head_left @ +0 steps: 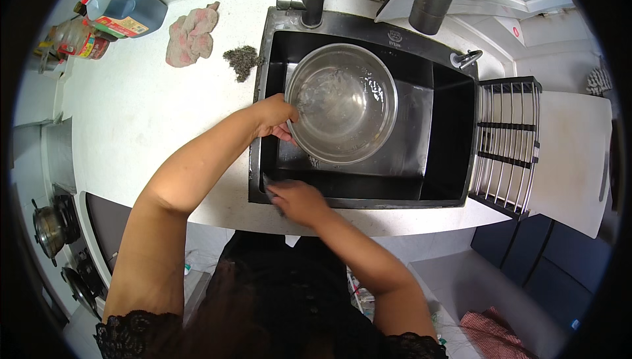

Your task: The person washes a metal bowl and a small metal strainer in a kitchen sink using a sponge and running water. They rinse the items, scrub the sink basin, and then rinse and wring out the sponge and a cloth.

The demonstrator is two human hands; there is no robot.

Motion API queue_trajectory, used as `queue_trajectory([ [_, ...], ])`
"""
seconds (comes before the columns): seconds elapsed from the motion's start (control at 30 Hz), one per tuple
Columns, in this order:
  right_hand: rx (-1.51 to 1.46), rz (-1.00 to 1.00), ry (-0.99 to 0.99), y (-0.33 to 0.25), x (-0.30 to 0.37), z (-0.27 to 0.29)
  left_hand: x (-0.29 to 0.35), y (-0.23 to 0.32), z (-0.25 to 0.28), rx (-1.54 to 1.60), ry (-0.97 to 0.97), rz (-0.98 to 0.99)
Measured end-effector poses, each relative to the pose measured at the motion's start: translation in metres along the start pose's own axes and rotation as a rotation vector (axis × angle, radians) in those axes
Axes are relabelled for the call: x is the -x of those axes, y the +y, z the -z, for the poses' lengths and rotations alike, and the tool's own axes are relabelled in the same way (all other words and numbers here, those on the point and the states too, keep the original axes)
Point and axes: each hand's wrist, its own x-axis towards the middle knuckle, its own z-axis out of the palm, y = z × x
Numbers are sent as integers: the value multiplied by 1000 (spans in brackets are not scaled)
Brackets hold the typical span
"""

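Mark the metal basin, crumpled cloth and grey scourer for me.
Metal basin [340,103], head view: its inside bottom.
Crumpled cloth [191,37], head view: its middle folds.
Grey scourer [241,62], head view: its tangled middle.

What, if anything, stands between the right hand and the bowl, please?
Nothing visible does: the right hand is near the front-left corner of the sink, with open space toward the bowl. The left hand grips its left rim, off that path.

Left grip [273,113] on metal bowl [342,105], black sink [452,128]
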Motion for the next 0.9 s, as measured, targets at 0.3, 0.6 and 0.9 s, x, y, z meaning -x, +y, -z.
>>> queue_trajectory([
  [0.3, 137, -555, -589, 172, 38, 68, 7, -5, 4, 61, 20, -49],
  [0.6, 316, -12, -608, 183, -67, -15, 17, -2, 1, 78, 143, -128],
  [0.9, -436, -642, 137, 206, 77, 149, 53, -33, -27, 339, 128, 16],
])
